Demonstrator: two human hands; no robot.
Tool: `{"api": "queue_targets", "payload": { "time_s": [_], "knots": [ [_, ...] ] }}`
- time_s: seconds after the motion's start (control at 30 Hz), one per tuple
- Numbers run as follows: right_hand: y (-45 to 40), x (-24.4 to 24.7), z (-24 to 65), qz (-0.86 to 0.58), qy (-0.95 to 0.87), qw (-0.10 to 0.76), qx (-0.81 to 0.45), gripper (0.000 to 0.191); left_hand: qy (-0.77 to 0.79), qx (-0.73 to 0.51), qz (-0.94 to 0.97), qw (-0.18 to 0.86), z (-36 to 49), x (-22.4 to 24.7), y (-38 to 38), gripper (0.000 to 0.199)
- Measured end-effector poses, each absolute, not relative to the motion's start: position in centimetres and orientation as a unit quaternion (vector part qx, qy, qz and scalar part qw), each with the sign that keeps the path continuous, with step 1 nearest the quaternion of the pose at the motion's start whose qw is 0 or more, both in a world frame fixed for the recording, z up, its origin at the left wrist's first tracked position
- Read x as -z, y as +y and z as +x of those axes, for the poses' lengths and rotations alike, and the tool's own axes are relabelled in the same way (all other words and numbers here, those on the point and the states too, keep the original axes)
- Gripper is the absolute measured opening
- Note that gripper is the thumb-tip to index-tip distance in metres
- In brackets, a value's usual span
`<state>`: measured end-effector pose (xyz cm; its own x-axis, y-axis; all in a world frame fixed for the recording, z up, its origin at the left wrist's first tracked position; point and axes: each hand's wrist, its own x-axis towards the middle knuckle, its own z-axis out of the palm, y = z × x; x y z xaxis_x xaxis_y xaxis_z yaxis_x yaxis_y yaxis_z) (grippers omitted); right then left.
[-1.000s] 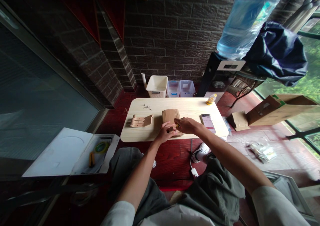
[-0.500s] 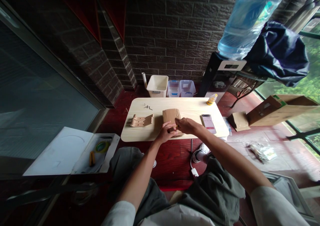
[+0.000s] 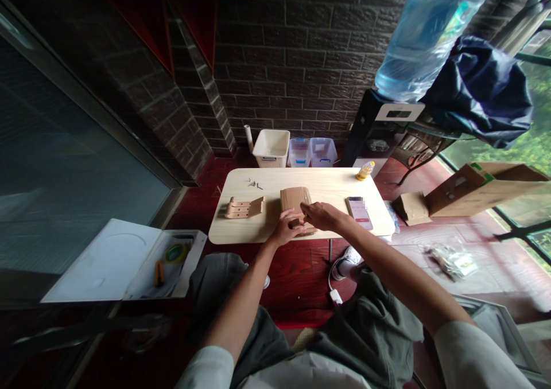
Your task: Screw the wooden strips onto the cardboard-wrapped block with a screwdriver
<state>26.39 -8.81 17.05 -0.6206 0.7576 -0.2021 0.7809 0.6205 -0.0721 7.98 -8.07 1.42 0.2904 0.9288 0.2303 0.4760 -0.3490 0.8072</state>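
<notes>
Hands meet over a ridged tan block (image 3: pixel 295 201) near the front edge of a pale wooden tabletop (image 3: pixel 301 178). We find the block inside the grip: the left hand (image 3: pixel 282 229) curls its fingers closed around the block's near end, steadying it, while the right hand (image 3: pixel 322 216) reaches in from the right, its fingertips pinched on a small yellowish item (image 3: pixel 305 218). Left of the left hand lies a stack of slotted wooden pieces (image 3: pixel 243 207), well apart from the block. Farther beyond the grip, a small scatter of screws (image 3: pixel 255 184) sits loose on the tabletop. Right of the right hand, a smartphone (image 3: pixel 359 212) lies face up, its screen blurred. As things lie now, we see the wooden pieces and screws unattached to the block, and nothing joined to it except perhaps the small item. The hands hide the block's near end, so we cannot tell how that item meets it, or what the item is. Whether the block is cardboard or wood is also hard to make out
</notes>
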Motion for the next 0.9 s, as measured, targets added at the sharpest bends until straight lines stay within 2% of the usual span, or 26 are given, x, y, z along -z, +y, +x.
{"api": "queue_targets", "payload": {
  "time_s": [0.43, 0.63, 0.9],
  "knots": [
    [-9.1, -16.8, 26.3, 0.438, 0.892, 0.078, 0.078, 0.034, 0.476, -0.358, 0.741, 0.309, 8.0, -1.4, -8.1, 0.026],
    [-9.5, -17.6, 26.1, 0.432, 0.896, 0.081, 0.064, 0.028, 0.464, -0.371, 0.743, 0.308, 8.0, -1.3, -8.0, 0.023],
    [-9.3, -17.2, 26.2, 0.440, 0.889, 0.086, 0.088, 0.030, 0.471, -0.376, 0.736, 0.308, 7.9, -1.3, -8.3, 0.041]
  ]
}}
